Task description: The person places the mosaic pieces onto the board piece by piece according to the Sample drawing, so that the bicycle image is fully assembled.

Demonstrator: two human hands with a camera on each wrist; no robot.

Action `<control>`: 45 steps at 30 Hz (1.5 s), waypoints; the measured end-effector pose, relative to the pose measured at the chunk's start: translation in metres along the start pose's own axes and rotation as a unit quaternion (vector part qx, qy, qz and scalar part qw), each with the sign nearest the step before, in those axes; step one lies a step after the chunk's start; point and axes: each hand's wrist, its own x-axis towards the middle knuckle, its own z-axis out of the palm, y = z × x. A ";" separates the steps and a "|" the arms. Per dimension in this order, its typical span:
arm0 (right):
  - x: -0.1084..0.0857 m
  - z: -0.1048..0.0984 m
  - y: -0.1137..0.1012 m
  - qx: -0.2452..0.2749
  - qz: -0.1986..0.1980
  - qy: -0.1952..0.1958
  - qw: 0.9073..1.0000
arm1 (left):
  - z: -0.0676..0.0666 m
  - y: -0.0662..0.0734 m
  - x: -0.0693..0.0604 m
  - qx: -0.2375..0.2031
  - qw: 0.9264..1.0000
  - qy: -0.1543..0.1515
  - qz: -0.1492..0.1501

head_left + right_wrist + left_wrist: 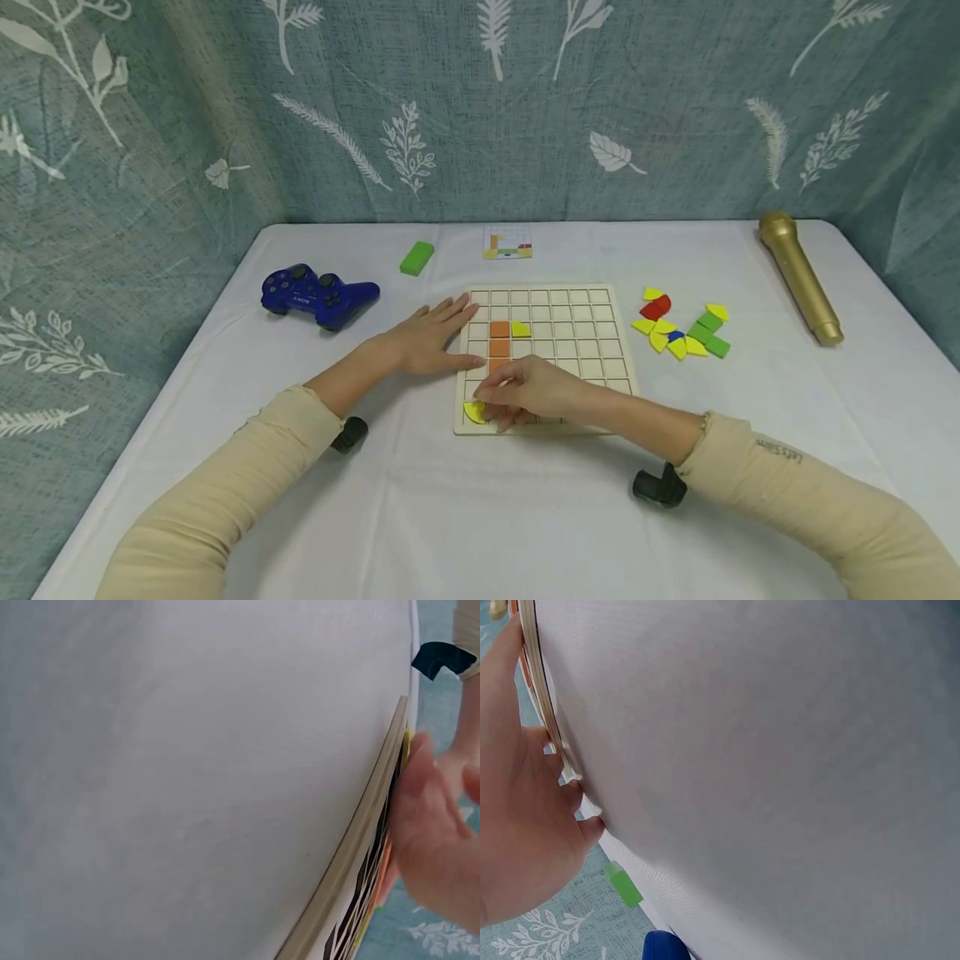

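Observation:
A pale square grid board [592,358] lies on the white table. My left hand [431,340] rests spread along its left edge, thumb and fingertips touching the board; the left wrist view shows the hand [532,802] against the board's side. At the near left corner my right hand [528,392] has curled fingers and pinches a yellow curved piece [473,412] over a corner cell. Fingers hide part of that piece. Orange squares [499,330] form a column on the board, and a yellow piece [521,330] lies beside the top one.
Loose yellow, red, green and blue pieces [697,333] lie right of the board. A small pattern card [507,242] and a green block [417,258] are behind it. A blue game controller [318,296] sits to the left, a gold microphone-like object [801,279] at far right.

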 end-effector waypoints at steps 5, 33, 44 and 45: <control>-0.002 0.001 -0.001 0.054 -0.016 -0.078 0.995 | 0.000 -0.001 0.000 0.000 1.000 0.000 0.000; -0.018 -0.062 0.028 0.217 0.016 -0.053 0.974 | 0.001 -0.002 0.002 -0.003 1.000 -0.007 -0.006; -0.049 -0.106 0.048 0.262 0.006 0.033 0.964 | 0.000 -0.001 0.000 -0.006 1.000 -0.006 -0.002; -0.053 -0.110 0.049 0.266 0.004 0.039 0.963 | 0.000 -0.001 0.000 -0.005 1.000 -0.008 -0.004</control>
